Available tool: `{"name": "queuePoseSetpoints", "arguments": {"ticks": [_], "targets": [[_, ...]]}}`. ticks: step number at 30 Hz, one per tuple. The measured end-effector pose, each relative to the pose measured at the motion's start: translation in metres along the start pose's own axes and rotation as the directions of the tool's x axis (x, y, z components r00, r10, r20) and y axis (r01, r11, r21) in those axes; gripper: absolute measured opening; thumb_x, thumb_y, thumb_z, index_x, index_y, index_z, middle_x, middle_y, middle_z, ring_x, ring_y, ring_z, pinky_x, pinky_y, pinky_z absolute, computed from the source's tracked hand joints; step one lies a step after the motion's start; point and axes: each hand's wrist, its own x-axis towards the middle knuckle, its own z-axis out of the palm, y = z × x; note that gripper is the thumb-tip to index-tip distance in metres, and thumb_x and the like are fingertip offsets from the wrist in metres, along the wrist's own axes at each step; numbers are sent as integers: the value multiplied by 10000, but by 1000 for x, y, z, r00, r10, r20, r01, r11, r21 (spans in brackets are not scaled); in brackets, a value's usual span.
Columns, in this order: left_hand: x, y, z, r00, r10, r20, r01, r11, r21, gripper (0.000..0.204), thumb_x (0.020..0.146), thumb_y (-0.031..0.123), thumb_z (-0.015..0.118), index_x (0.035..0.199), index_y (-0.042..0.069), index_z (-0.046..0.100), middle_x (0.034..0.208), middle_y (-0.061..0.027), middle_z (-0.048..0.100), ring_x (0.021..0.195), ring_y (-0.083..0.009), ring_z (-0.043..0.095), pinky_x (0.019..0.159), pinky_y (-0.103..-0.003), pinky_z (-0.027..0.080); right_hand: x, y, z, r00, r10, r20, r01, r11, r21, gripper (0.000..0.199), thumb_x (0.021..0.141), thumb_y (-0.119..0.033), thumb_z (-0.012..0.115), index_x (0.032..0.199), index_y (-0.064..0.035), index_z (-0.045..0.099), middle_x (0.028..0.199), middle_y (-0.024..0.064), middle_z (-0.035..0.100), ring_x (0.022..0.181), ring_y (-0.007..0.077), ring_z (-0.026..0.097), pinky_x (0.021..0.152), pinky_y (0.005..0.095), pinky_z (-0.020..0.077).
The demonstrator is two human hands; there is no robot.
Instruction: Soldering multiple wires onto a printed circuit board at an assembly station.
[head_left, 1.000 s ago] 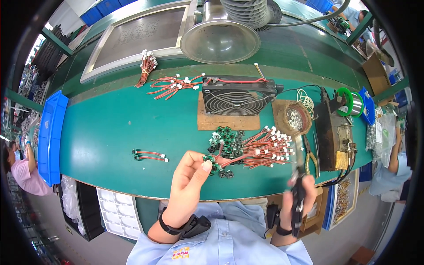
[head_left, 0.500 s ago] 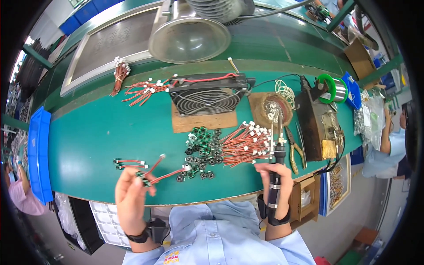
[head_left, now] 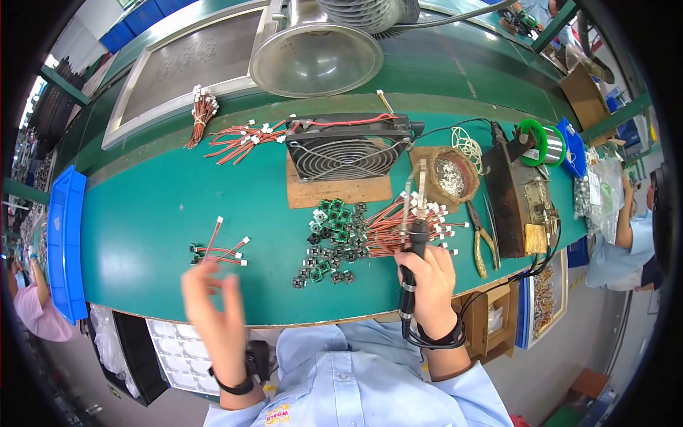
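Note:
My right hand [head_left: 431, 283] is wrapped round a black-handled soldering iron [head_left: 418, 235], whose metal end points away from me over a pile of red-brown wire leads with white plugs [head_left: 384, 233]. My left hand [head_left: 215, 309], a little blurred, has its thumb and fingers apart beside a few wired boards [head_left: 220, 250] on the green mat. Its fingertips partly cover the near edge of that group. Between my hands lies a heap of small green and black circuit boards [head_left: 329, 242], next to the leads.
A fan [head_left: 348, 153] on a wooden board stands behind the heap. To its right are a round solder-waste dish [head_left: 455, 178], pliers [head_left: 484, 242], a soldering station [head_left: 514, 203] and a green solder spool [head_left: 544, 144]. A blue tray [head_left: 66, 245] edges the left; a metal hood [head_left: 316, 60] hangs above.
My left hand has set the wired board it held down beside the others and drawn back slightly. The soldering iron has swung left, from near the dish to over the leads.

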Motion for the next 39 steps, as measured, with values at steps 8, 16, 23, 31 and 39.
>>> {"name": "queuePoseSetpoints", "arguments": {"ticks": [8, 16, 23, 31, 39], "targets": [[-16, 61, 56, 860, 351, 371, -293, 934, -205, 230, 693, 19, 672, 911, 17, 601, 875, -105, 538, 755, -269, 532, 677, -354, 438, -11, -9, 7, 902, 273, -336, -92, 880, 466, 413, 753, 102, 633, 1046, -81, 407, 874, 142, 594, 725, 210, 610, 653, 310, 508], [-12, 69, 58, 832, 386, 399, -360, 922, -141, 187, 729, -2, 643, 908, -5, 592, 910, -112, 547, 787, -271, 539, 683, -351, 443, -6, -28, -24, 857, 514, -21, -283, 504, 816, 458, 771, 90, 624, 1093, -72, 342, 859, 156, 590, 738, 191, 610, 687, 302, 518], [-14, 75, 32, 830, 129, 542, 247, 786, -567, 149, 853, 37, 554, 993, -14, 543, 906, -118, 559, 730, -177, 555, 636, -291, 462, 3, -45, -35, 811, 539, 226, -410, 249, 877, 457, 767, 84, 628, 1087, -68, 340, 821, 141, 600, 690, 156, 600, 649, 251, 492], [-14, 69, 17, 718, 133, 683, 592, 398, -700, 174, 893, 70, 504, 1033, -32, 525, 908, -122, 563, 658, -160, 554, 639, -259, 469, 1, -55, -30, 877, 399, 266, -389, 268, 881, 466, 763, 74, 636, 1086, -67, 331, 806, 124, 606, 672, 95, 577, 590, 209, 459], [-13, 70, 9, 728, 129, 674, 588, 388, -710, 199, 862, 78, 550, 1027, -31, 528, 928, -137, 572, 756, -184, 596, 663, -255, 467, 7, -64, -34, 853, 383, 354, -426, 121, 897, 473, 757, 62, 649, 1083, -68, 332, 800, 117, 600, 669, 80, 568, 570, 188, 434]]}}
